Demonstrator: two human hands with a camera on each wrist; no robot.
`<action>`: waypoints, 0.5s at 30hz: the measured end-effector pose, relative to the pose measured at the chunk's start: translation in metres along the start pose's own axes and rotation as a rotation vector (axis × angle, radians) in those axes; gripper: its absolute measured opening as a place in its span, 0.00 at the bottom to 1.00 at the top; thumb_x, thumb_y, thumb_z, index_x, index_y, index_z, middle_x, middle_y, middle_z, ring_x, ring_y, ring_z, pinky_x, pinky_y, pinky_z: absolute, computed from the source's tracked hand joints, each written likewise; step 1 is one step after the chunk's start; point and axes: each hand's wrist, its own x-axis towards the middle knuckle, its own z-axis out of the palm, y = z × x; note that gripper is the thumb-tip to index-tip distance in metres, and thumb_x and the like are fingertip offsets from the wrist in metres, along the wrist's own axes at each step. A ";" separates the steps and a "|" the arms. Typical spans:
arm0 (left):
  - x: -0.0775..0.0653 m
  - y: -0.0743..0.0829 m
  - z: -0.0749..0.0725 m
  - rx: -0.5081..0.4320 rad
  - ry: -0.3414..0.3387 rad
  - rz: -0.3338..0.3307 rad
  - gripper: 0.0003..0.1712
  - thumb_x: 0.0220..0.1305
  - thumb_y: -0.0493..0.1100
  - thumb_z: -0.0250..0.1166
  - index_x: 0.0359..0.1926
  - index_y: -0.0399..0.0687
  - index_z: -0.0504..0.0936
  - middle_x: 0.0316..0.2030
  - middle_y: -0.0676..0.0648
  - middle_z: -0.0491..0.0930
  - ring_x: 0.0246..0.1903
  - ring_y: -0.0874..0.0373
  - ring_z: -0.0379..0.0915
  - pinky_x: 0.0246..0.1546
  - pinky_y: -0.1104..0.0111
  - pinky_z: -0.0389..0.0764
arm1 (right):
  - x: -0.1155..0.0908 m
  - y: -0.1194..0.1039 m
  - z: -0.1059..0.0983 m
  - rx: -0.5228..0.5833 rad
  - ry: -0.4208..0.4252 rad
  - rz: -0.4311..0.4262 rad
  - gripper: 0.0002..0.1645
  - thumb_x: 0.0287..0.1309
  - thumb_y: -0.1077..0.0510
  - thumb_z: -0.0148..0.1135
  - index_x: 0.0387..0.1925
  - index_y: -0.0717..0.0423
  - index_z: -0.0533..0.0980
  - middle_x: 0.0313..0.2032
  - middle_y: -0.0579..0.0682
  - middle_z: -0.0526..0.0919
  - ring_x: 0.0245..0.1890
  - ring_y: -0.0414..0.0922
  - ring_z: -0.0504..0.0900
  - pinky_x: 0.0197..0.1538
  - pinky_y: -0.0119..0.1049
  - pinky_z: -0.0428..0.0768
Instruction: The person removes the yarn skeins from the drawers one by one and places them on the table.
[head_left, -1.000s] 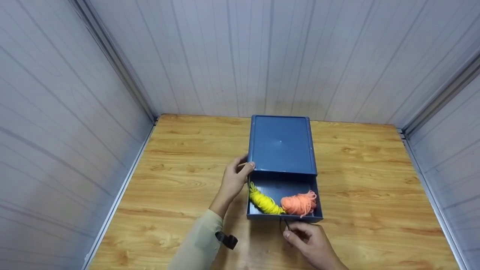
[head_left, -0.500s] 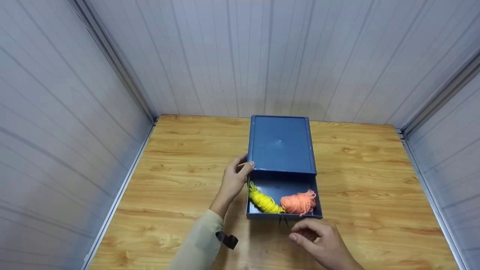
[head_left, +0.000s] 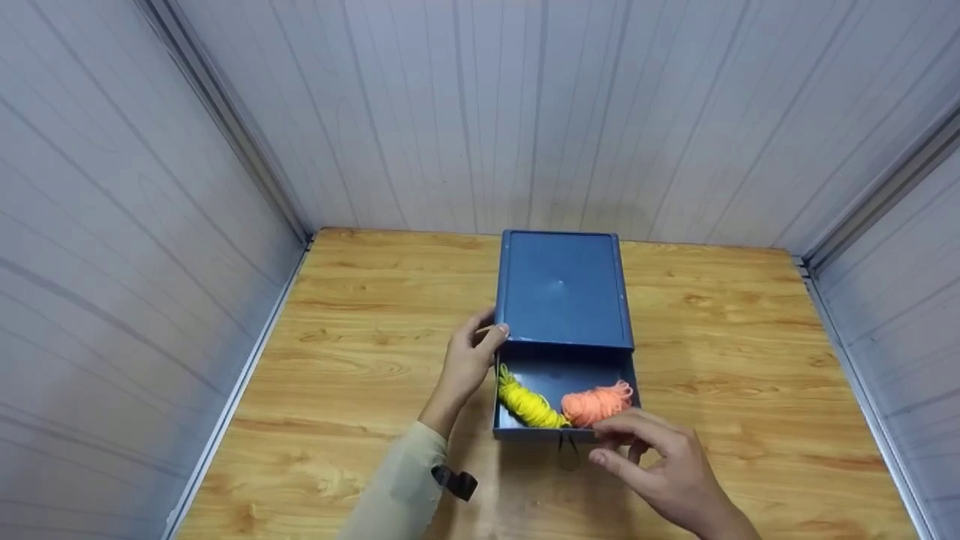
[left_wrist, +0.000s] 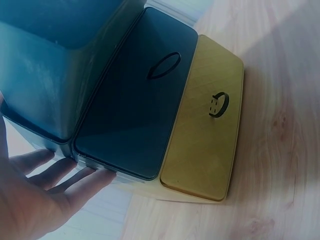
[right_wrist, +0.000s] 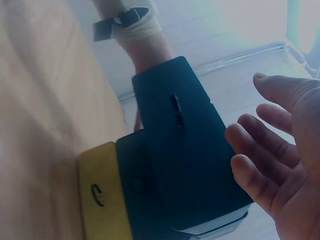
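Right hand (head_left: 664, 466): fingers loosely bent, thumb apart from them, nothing held. In the head view it sits at lower centre-right, with its fingertips over the front right corner of the top drawer (head_left: 559, 371); whether they touch the drawer cannot be determined. The drawer's black loop (right_wrist: 177, 105) hangs from the front panel, just left of the fingertips in the head view.

Left hand (head_left: 466, 364): grip not closed; fingers extended along the left side of the cabinet (head_left: 562, 289), thumb resting on its near left top corner. In the left wrist view the fingertips contact the side walls at lower left.

The top drawer is extended toward the bottom of the frame. It contains two bundles: yellow cord (head_left: 531, 403), slanted at the left, and orange cord (head_left: 592, 406), lying crosswise at the right, partly behind the right index finger. The bundles lie next to each other near the front wall.

Below the top drawer, the left wrist view shows a dark middle drawer (left_wrist: 130, 110) and a yellow bottom drawer (left_wrist: 200, 150), both fully seated.

The cabinet stands upright on the wood-grain table (head_left: 375, 337), right of frame centre. A sleeve (head_left: 397, 480) and black strap (head_left: 455, 482) occupy the lower centre. Ribbed white panels (head_left: 480, 112) enclose the left, rear and right.
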 end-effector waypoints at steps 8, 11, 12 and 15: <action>0.000 0.000 0.000 0.005 0.001 0.008 0.35 0.70 0.51 0.64 0.72 0.39 0.71 0.63 0.37 0.77 0.61 0.45 0.77 0.52 0.57 0.84 | 0.020 0.006 -0.008 -0.059 0.032 -0.100 0.19 0.48 0.68 0.79 0.42 0.50 0.87 0.39 0.46 0.89 0.32 0.36 0.82 0.36 0.22 0.78; 0.000 0.001 0.000 0.012 -0.003 0.014 0.35 0.70 0.51 0.64 0.72 0.39 0.71 0.62 0.37 0.78 0.60 0.45 0.78 0.51 0.57 0.85 | 0.026 0.009 -0.010 -0.124 0.015 -0.077 0.20 0.48 0.64 0.80 0.45 0.49 0.87 0.43 0.42 0.88 0.42 0.39 0.85 0.49 0.20 0.77; 0.000 0.001 0.000 0.013 -0.004 0.014 0.35 0.70 0.51 0.64 0.72 0.39 0.71 0.62 0.37 0.78 0.59 0.46 0.78 0.51 0.57 0.84 | 0.028 0.011 -0.010 -0.147 0.006 -0.060 0.20 0.48 0.62 0.81 0.45 0.48 0.87 0.45 0.40 0.88 0.46 0.40 0.86 0.54 0.20 0.77; 0.000 0.000 0.000 0.008 -0.006 0.015 0.35 0.70 0.51 0.63 0.72 0.38 0.71 0.62 0.36 0.78 0.59 0.46 0.78 0.52 0.57 0.84 | 0.033 0.014 -0.010 -0.201 -0.045 -0.018 0.20 0.50 0.56 0.81 0.46 0.46 0.87 0.46 0.35 0.86 0.47 0.40 0.85 0.54 0.22 0.77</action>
